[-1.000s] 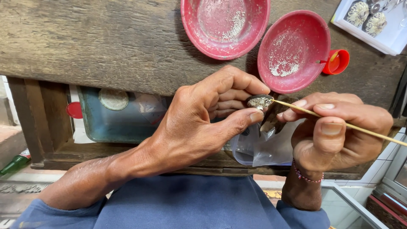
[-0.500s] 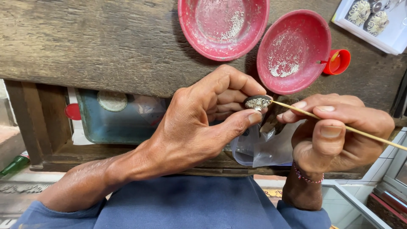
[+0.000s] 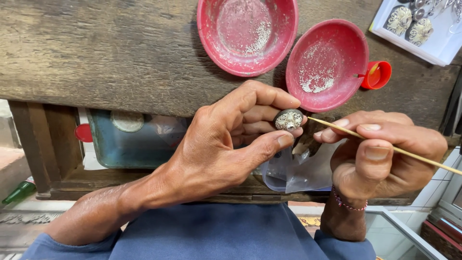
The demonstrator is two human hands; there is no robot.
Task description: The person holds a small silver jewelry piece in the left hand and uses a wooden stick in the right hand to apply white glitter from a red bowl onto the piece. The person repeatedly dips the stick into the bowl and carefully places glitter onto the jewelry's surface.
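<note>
Ornament (image 3: 288, 119) — a small round dark piece with a pale beaded face — sits pinched in the left hand (image 3: 226, 144), thumb under it and fingers curled over the top, just below the front edge of the wooden bench (image 3: 120, 53). The grip there is closed tight on the piece. The right hand (image 3: 385, 154), to the right of the ornament, has its fingers closed around a thin wooden stick (image 3: 385, 146), whose tip is right at the ornament's edge, touching or a hair off, I can't tell which. Above the ornament on the bench sit two red bowls (image 3: 248, 33) (image 3: 327, 62) holding tiny pale beads, with a red cap (image 3: 378, 75) beside the right-hand one. The risks, as I judge them: the piece hangs over open space, so a slipping thumb would drop it — and a hard poke from the stick could knock beads loose or tip the ornament out of the pinch.
</note>
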